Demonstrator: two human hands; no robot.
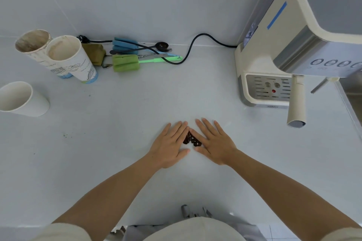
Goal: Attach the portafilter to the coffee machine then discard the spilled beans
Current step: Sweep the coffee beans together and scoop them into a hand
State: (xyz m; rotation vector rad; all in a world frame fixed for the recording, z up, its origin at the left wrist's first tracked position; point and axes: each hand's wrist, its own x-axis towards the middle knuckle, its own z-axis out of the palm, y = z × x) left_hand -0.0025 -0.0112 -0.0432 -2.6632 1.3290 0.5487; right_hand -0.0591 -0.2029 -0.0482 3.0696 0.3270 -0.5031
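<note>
A small heap of dark coffee beans lies on the white counter, near the middle. My left hand rests flat on the counter just left of the beans, fingers straight and together. My right hand lies flat on their right side, and the two hands form a wedge around the heap. Neither hand holds anything. At the right stands the cream coffee machine, with the portafilter's cream handle sticking out from under its head toward me, above the drip tray.
Two used paper cups stand at the back left, and a plain white cup sits at the left edge. Green and blue sponge brushes, a black scoop and the machine's black cord lie along the wall.
</note>
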